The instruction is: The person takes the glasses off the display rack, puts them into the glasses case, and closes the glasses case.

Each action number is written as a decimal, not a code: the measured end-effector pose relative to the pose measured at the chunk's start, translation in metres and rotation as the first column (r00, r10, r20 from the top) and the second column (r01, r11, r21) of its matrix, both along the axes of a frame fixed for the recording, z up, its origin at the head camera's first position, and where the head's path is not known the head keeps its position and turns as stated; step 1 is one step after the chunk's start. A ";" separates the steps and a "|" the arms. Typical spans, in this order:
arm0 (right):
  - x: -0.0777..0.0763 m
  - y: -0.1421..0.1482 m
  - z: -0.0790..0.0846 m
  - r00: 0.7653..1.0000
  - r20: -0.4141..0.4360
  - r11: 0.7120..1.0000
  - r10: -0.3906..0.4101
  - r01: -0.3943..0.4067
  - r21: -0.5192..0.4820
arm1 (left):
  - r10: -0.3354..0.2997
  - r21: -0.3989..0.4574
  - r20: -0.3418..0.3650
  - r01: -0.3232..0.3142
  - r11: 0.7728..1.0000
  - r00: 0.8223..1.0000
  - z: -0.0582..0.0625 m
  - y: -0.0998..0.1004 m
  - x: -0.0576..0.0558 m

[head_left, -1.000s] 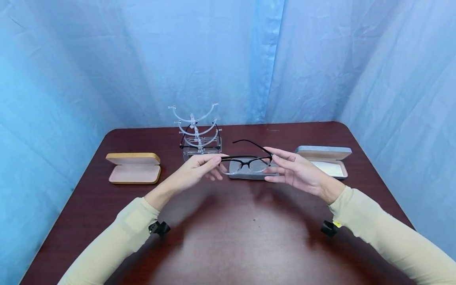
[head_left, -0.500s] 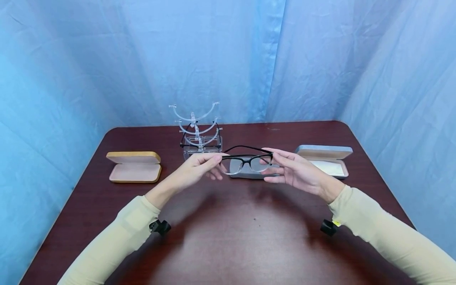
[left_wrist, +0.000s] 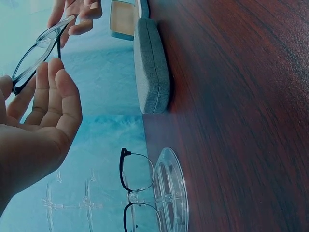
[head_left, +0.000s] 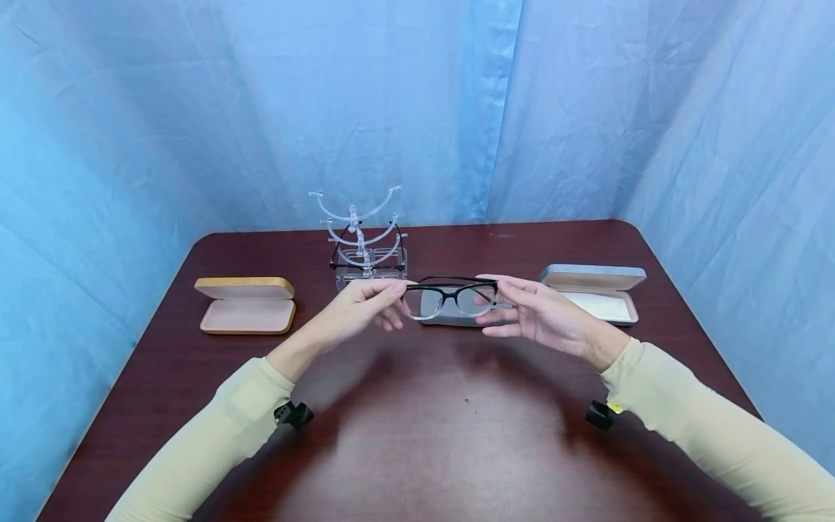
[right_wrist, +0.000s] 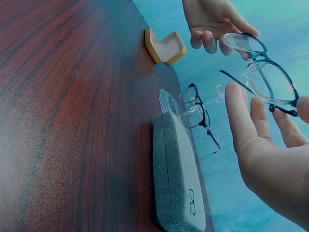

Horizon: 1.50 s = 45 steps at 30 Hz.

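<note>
A pair of eyeglasses with a black upper rim and clear lower rim is held up level over the table's middle. At its left end, my left hand pinches the frame between thumb and fingers. My right hand pinches the other end, its lower fingers spread apart. One dark temple runs close behind the top rim, near my right index finger. In the right wrist view, the eyeglasses show both lenses with temples behind them. Below and behind stands a closed grey glasses case, partly hidden in the head view.
A clear display stand at the back holds another pair of black-rimmed eyeglasses on its lower tier. An open yellow case lies at left. At right, an open blue-grey case has a white cloth inside.
The temple at the right end has swung inward and down, from sticking out behind to lying close along the frame. Both hands keep their hold and have barely moved.
</note>
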State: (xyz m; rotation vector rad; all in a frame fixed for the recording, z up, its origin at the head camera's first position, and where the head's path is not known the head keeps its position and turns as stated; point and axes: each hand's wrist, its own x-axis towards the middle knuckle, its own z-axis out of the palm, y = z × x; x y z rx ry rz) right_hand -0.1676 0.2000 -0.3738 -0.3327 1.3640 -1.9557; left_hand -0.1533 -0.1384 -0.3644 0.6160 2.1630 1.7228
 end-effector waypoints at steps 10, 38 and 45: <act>0.001 -0.004 -0.001 1.000 0.016 0.999 0.002 -0.002 0.035 | 0.084 -0.011 -0.040 -0.084 0.996 0.996 -0.005 -0.002 0.000; -0.009 0.015 0.000 0.999 -0.032 0.999 -0.015 0.016 0.028 | 0.018 0.005 0.057 -0.018 1.000 0.998 -0.010 0.016 -0.015; -0.019 0.037 -0.004 0.998 -0.040 0.995 -0.051 0.054 0.085 | -0.017 0.014 0.192 0.014 1.000 0.981 -0.014 0.034 -0.028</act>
